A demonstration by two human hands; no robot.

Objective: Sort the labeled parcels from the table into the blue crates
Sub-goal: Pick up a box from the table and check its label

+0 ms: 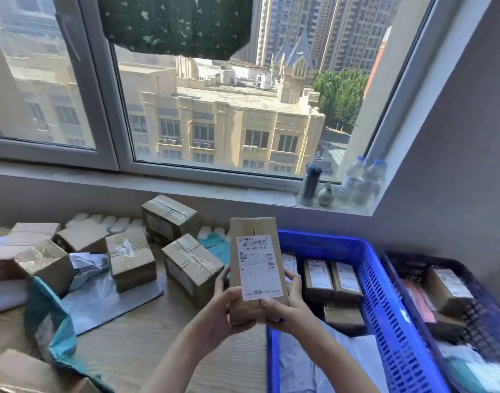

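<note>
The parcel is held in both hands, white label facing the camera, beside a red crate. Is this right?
Wrong in one point: the head view shows the crate is blue, not red. The left hand and right hand do hold the parcel, label facing the camera.

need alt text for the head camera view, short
The left hand and right hand hold up a cardboard parcel, white shipping label facing the camera; more parcels lie strewn on the table at left. A blue crate of sorted boxes sits at right, under a window.
</note>
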